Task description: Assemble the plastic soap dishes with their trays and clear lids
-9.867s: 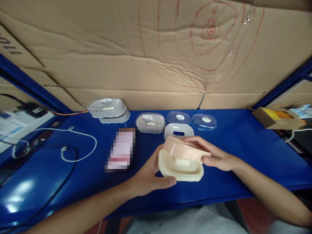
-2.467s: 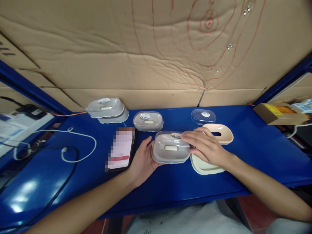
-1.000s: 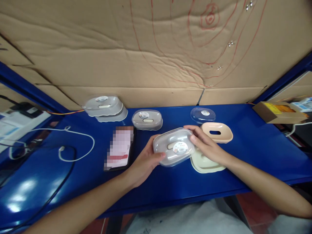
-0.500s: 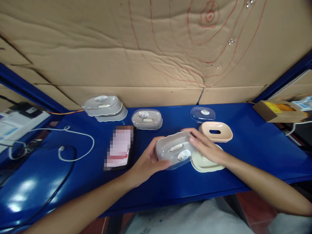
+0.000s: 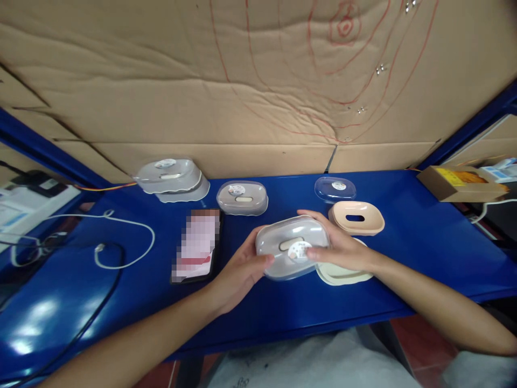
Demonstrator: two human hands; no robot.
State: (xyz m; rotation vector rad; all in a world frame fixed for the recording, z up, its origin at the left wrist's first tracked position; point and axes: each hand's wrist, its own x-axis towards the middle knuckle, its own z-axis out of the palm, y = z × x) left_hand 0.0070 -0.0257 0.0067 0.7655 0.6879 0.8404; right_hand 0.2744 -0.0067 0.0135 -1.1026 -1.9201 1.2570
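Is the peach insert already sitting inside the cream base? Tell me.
No, the peach insert sits on the blue table just behind the cream base, not inside it.

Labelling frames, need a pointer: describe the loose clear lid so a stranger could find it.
Start at the cardboard wall behind the blue table and drop to the table's back edge, right of centre. The clear lid lies there alone, just behind the peach tray. Unlike the grey closed soap boxes to its left, it is see-through, with nothing beneath.
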